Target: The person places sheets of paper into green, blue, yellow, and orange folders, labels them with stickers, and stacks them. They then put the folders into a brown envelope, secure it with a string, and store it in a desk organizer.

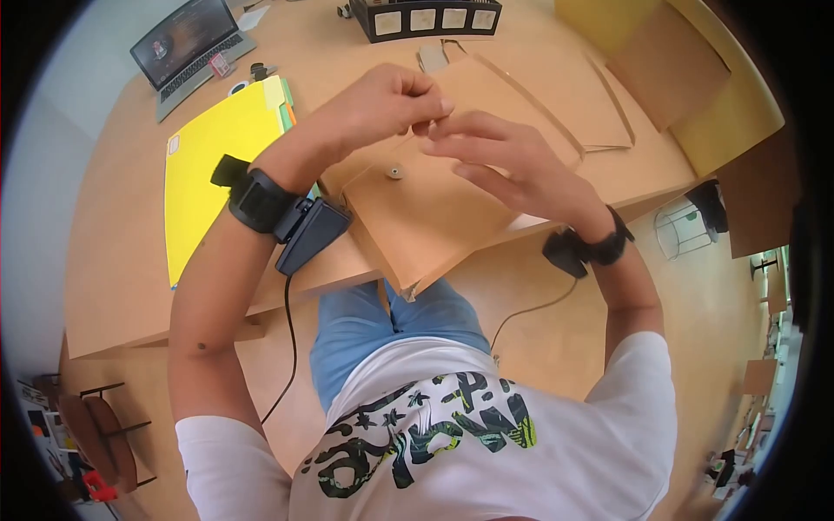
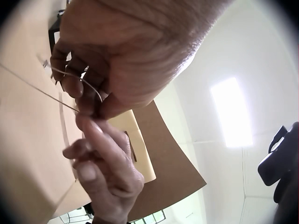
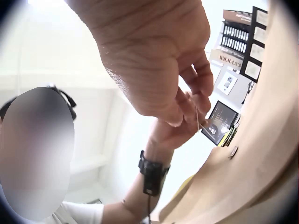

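Observation:
Over a large brown envelope (image 1: pixel 426 217), my left hand (image 1: pixel 395 108) pinches a thin pale string (image 2: pixel 39 89) between thumb and fingers. Part of the string bends in a loose curve by those fingers in the left wrist view. My right hand (image 1: pixel 521 169) meets the left fingertips with its extended index finger; its thumb stands apart from that finger in the left wrist view (image 2: pixel 87 172). Whether the right fingertips also touch the string cannot be told. A small round button (image 1: pixel 395 173) sits on the envelope below both hands.
Yellow folders (image 1: pixel 217 156) lie at the left, with a laptop (image 1: pixel 195 52) behind them. A black box (image 1: pixel 426 22) stands at the back. More brown cardboard or paper pieces (image 1: pixel 599 104) are at the right. The table's front edge runs under the envelope.

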